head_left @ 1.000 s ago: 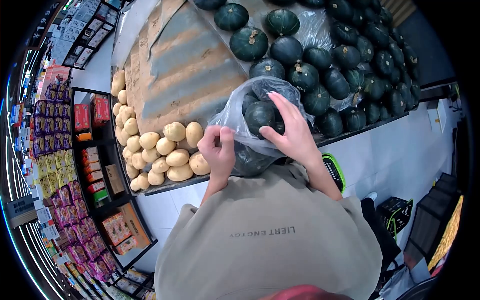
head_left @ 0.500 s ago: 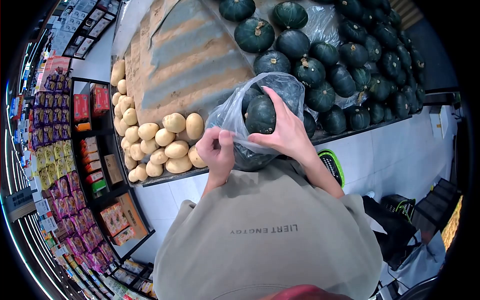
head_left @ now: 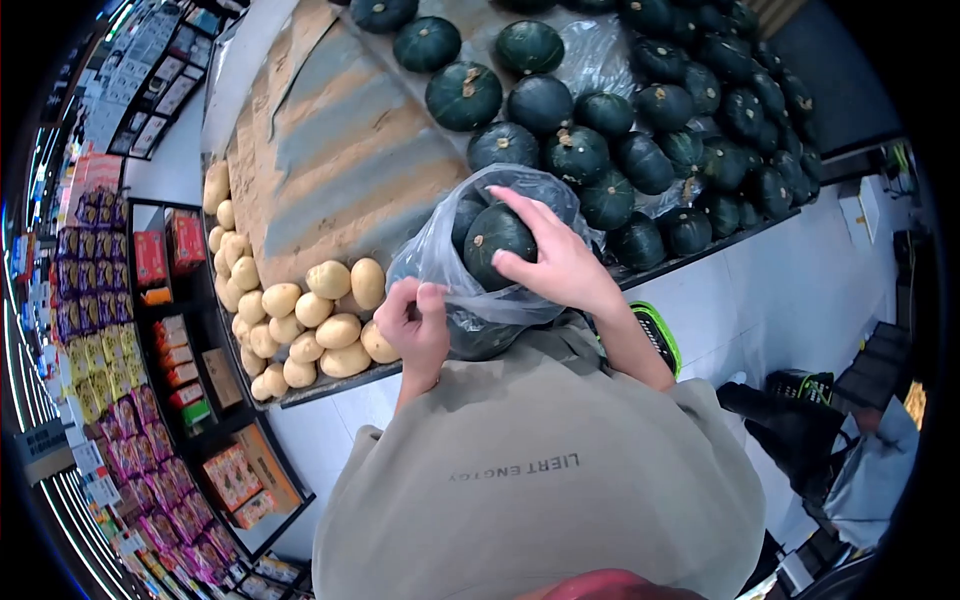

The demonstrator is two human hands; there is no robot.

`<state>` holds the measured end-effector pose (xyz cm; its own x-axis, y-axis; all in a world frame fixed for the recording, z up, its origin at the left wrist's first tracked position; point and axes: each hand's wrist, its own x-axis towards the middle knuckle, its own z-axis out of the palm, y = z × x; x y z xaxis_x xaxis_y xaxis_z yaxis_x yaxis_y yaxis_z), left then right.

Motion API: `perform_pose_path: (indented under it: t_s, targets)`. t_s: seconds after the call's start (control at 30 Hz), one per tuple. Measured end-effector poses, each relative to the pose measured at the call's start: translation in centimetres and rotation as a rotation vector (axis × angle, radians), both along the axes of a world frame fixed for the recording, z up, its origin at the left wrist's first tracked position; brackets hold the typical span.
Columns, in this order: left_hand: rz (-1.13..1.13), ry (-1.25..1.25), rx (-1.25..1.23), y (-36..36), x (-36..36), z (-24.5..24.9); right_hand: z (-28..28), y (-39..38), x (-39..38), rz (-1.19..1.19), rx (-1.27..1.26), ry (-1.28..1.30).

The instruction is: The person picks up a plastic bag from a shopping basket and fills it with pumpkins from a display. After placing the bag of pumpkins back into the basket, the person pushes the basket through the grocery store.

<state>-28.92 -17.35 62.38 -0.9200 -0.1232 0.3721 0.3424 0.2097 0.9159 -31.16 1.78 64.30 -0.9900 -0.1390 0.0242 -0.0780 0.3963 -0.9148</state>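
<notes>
A clear plastic bag [head_left: 425, 245] with dark green squashes inside lies in front of my torso, its mouth facing up. My left hand [head_left: 415, 325] is closed in a pinch on the near left part of the bag's rim. One squash [head_left: 490, 245] shows in the mouth, with another squash [head_left: 462, 222] partly hidden behind it. Over the right side of the front squash is my right hand [head_left: 560, 262], fingers stretched and thumb apart. Its thumb lies over the squash's face; whether it presses on it is hard to tell.
Piled potatoes [head_left: 340, 330] line the left front edge of the display stand. Many dark squashes [head_left: 605, 200] cover its right side, and brown cardboard [head_left: 350, 170] slopes between. Snack shelves [head_left: 110, 330] stand at the left. A green-edged shoe [head_left: 655, 335] shows below my right arm.
The squash sits lower in the bag's mouth. My right thumb has come up from its lower edge and the hand has loosened. My left hand keeps its pinch. The view has shifted.
</notes>
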Motion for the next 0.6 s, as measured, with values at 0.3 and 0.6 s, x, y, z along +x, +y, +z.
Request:
perform_pose_path:
  t_s: [0.3, 0.6]
  targets:
    - [0.005, -0.01, 0.116, 1.4, -0.6, 0.0, -1.1, 0.8, -1.2, 0.042, -0.066, -0.094]
    - [0.045, -0.017, 0.218, 1.4, -0.4, -0.3, 0.0, 4.1, -2.1, 0.147, -0.765, -0.191]
